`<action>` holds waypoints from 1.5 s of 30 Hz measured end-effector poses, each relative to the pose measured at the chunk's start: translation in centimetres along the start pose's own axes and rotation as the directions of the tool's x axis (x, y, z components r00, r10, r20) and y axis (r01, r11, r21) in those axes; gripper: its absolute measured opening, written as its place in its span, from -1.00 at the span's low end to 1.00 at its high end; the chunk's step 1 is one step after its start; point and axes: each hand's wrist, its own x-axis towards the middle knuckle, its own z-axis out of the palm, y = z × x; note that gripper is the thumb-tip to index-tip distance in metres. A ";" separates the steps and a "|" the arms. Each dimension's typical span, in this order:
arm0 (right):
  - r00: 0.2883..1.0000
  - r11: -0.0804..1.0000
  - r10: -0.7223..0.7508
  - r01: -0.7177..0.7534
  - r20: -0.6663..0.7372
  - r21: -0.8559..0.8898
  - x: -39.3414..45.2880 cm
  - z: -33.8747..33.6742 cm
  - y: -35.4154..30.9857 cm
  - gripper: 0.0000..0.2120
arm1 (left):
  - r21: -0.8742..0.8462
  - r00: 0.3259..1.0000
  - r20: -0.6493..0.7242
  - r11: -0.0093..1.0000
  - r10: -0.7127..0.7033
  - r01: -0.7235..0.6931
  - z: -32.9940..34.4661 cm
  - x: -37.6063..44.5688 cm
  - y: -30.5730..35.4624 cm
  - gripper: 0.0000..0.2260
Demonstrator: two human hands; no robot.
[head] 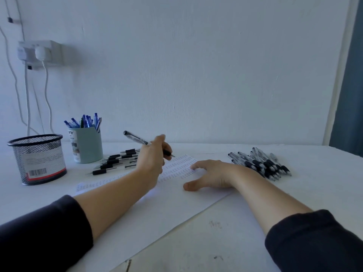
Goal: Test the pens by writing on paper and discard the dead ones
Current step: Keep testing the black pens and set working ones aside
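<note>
**Pen test approx. midway – one pen in hand, big batch still waiting**

Head view: landmark = paper sheet point(176, 201) on white table point(294, 195). Left hand point(151, 160) gripped a black-grip clear pen point(146, 143), fingers curled round it, nib just above the sheet's far edge, not clearly touching. Right hand point(210, 175) lay flat on the sheet, fingers relaxed & spread, holding nothing, pinning it down.

Progress (judged): sheet's far part carried many rows of small test marks, so plenty of pens were prob. done. Small group of black pens point(117, 160) lay left of sheet; larger pile point(261, 163) right of it, likely untested. Mesh bin point(37, 158) far left of sheet, contents not visible. Teal cup point(88, 146) w/ blue pens point(84, 121) behind-left.

Writing: cup showed "NY", rest hidden; bin label had a barcode, text unreadable.
</note>
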 end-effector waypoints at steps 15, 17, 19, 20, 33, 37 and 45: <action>0.987 0.995 -0.057 0.069 -0.153 0.072 1.2 -0.1 1.1 -0.50 | -0.166 0.996 -0.078 0.984 0.048 -0.061 -1.6 0.8 1.0 -0.82; 0.987 0.996 -0.061 0.070 -0.146 0.059 1.3 -0.1 1.1 -0.51 | -0.171 0.997 -0.070 0.984 0.038 -0.049 -1.6 0.7 1.0 -0.81; 0.988 0.996 -0.064 0.072 -0.144 0.053 1.3 -0.1 1.1 -0.52 | -0.174 0.997 -0.070 0.984 0.028 -0.039 -1.6 0.6 1.0 -0.82; 0.987 0.996 -0.069 0.077 -0.144 0.049 1.3 -0.1 1.1 -0.52 | -0.173 0.997 -0.071 0.984 0.023 -0.035 -1.7 0.6 1.1 -0.83; 0.970 0.988 -0.096 0.120 -0.224 0.094 1.3 0.0 1.0 -0.58 | -0.109 0.998 -0.058 0.994 -0.016 0.009 -1.3 0.8 0.8 -0.82; 0.933 0.941 -0.147 0.234 -0.330 0.243 0.3 -0.2 -0.4 -0.53 | -0.067 1.000 0.013 0.997 0.024 -0.023 -0.8 0.9 -0.1 -0.86; 0.889 0.865 -0.238 0.377 -0.391 0.331 -0.7 -0.4 -2.6 -0.83 | -0.169 0.992 0.115 0.985 0.046 -0.026 0.2 0.1 -0.3 -0.79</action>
